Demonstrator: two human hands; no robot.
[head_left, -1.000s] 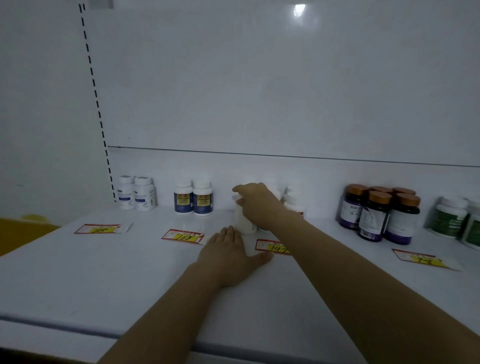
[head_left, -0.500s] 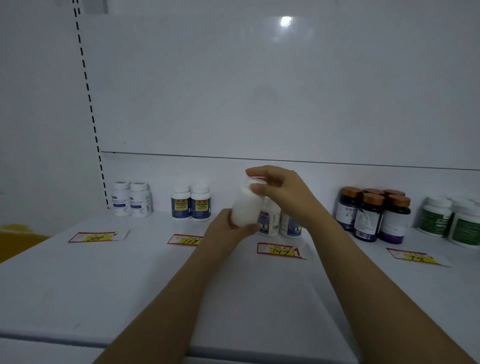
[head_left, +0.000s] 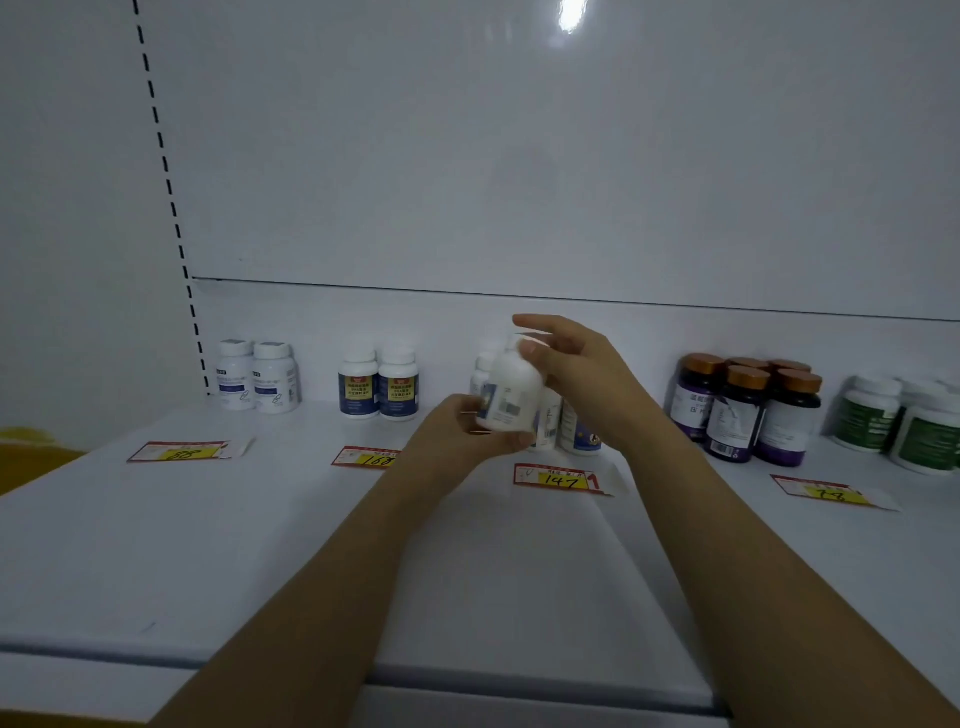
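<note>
A white pill bottle (head_left: 511, 392) with a barcode label is held tilted above the white shelf (head_left: 260, 545). My left hand (head_left: 457, 431) cups it from below, fingers curled round its base. My right hand (head_left: 576, 371) pinches its cap end with thumb and forefinger, the other fingers spread. Behind it stand more white bottles of the same kind (head_left: 574, 426), partly hidden by my hands.
Along the back wall stand two white bottles (head_left: 257, 376), two blue-labelled bottles (head_left: 379, 387), several dark bottles with copper caps (head_left: 748, 410) and green-labelled bottles (head_left: 904, 421). Red and yellow price tags (head_left: 558, 478) lie in front of each group.
The bottle was lifted off the shelf by my right hand, and my left hand rose from the shelf to hold its base. It now shows its barcode side.
</note>
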